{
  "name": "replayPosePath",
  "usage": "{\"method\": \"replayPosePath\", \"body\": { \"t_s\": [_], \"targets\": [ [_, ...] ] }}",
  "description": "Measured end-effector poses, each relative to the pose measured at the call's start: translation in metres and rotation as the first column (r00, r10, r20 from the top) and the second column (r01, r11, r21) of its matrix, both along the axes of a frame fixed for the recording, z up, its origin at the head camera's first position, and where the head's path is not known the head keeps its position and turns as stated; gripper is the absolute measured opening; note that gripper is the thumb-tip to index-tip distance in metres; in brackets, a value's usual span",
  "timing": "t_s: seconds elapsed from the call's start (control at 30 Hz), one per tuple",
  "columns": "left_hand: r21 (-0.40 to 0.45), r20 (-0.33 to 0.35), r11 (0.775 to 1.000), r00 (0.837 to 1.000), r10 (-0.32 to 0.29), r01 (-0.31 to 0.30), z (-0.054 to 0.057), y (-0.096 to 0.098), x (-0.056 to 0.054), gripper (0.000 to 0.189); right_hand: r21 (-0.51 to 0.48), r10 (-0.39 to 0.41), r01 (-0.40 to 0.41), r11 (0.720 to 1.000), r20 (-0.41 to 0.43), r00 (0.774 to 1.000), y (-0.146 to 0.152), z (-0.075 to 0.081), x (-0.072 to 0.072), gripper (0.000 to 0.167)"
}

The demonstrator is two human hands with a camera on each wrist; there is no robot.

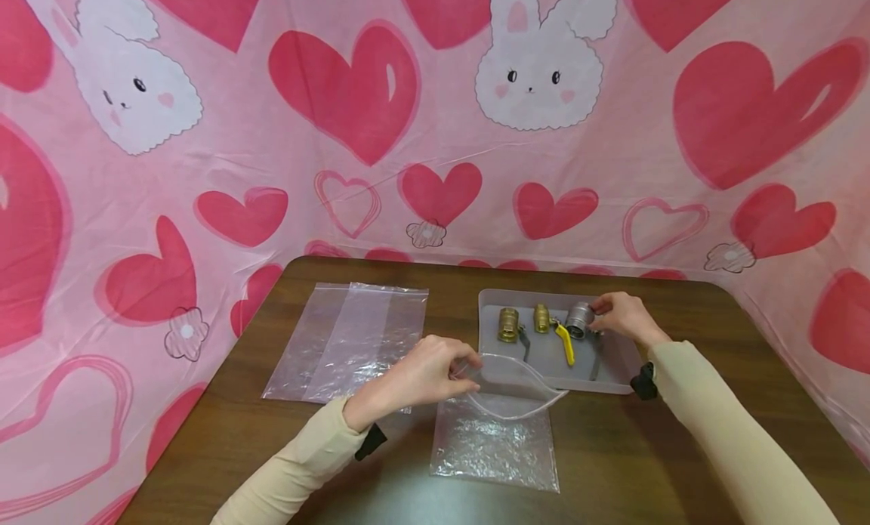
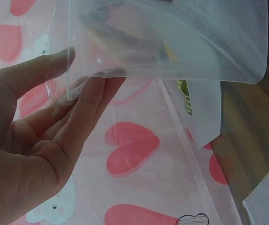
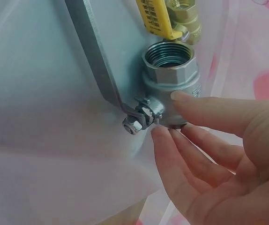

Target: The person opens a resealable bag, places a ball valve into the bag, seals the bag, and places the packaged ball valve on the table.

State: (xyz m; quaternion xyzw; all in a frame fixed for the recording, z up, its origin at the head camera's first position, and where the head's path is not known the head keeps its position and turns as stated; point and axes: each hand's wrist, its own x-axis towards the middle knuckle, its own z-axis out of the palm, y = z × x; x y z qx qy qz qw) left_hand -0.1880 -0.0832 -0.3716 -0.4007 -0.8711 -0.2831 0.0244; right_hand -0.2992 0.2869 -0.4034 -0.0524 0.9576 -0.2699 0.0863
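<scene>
Bag (image 1: 496,449) is pinched by left fingers (image 2: 90,101), silver valve (image 3: 160,86) grasped by right fingers (image 3: 169,168). Mouth (image 1: 506,418) is best kept wide tbh.

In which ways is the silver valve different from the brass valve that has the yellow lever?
The silver valve is grey with a grey lever, while the brass valve is golden with a yellow lever. The silver valve's body looks larger than the brass valve's. The right hand pinches the silver valve, whereas no hand touches the brass valve. Both are within the tray.
</scene>
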Motion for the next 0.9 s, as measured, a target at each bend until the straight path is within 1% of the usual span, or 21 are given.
{"method": "replayPosePath", "body": {
  "t_s": [0.13, 0.33, 0.43, 0.7, 0.9],
  "targets": [
    [-0.002, 0.016, 1.0, 1.0, 0.003, -0.003, 0.0001, 0.0004, 0.0004, 0.022, 0.001, 0.018, -0.018, 1.0, 0.002, 1.0, 0.0014, -0.001, -0.0011, 0.048],
    [-0.008, 0.027, 1.0, 1.0, 0.004, -0.004, 0.0012, 0.0014, 0.001, 0.022, -0.015, 0.02, -0.019, 1.0, 0.092, 0.996, 0.0033, -0.0029, -0.003, 0.056],
    [-0.011, 0.025, 1.0, 1.0, 0.002, -0.002, 0.0016, 0.0017, 0.0009, 0.022, 0.001, 0.024, -0.024, 1.0, 0.109, 0.994, 0.0031, -0.0038, -0.005, 0.058],
    [-0.011, 0.014, 1.0, 1.0, -0.006, 0.006, 0.0014, 0.0018, 0.0, 0.021, 0.031, 0.026, -0.03, 0.999, 0.122, 0.992, -0.0003, -0.0062, -0.0082, 0.059],
    [-0.011, 0.042, 1.0, 0.999, -0.003, 0.003, 0.0004, 0.002, 0.0005, 0.021, 0.045, 0.038, -0.043, 0.998, 0.11, 0.993, -0.003, -0.0083, -0.0096, 0.059]
  ]
}}
